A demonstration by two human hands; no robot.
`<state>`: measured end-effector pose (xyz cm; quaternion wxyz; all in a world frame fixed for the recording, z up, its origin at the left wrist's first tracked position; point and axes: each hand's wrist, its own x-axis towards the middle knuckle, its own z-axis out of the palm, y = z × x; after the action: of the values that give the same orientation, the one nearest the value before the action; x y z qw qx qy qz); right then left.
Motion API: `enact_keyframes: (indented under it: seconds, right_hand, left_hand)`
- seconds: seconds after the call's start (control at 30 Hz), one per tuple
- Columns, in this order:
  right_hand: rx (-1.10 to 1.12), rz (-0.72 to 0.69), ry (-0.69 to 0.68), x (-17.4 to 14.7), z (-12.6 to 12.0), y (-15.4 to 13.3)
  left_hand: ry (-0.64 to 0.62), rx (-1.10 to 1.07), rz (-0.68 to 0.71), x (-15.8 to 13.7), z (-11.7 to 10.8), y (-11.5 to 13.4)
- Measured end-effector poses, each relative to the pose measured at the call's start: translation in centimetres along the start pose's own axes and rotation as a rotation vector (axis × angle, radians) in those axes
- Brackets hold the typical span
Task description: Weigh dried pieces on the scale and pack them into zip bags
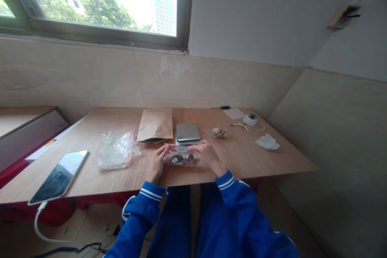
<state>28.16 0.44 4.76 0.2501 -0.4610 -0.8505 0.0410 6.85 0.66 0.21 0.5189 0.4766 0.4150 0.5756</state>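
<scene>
Clear zip bag is held near the worktop's front edge, the left hand pinching its upper left corner and the right hand gripping its top toward the right. Both forearms angle inward across that edge. A silver-topped scale lies just beyond; bare wood stretches rightward to a crumpled white wad.

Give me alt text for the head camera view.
A left hand and right hand hold a clear zip bag of dark pieces at a wooden table. Beyond lie a brown paper pouch and a flat silver-topped device.
</scene>
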Motion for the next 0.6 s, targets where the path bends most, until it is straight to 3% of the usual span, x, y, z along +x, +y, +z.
enact_keyframes:
  seconds: [0.13,0.3,0.6]
  right_hand:
    - [0.084,0.037,-0.042,-0.2,-2.2,0.4]
    - [0.29,0.126,-0.139,-0.6,-4.6,0.4]
    - [0.462,0.184,-0.179,-2.1,-3.8,1.2]
  left_hand:
    - [-0.121,0.024,-0.032,0.0,0.0,0.0]
    - [-0.179,0.024,-0.081,-0.4,0.5,0.6]
    - [-0.194,0.005,-0.124,-0.6,0.7,0.9]
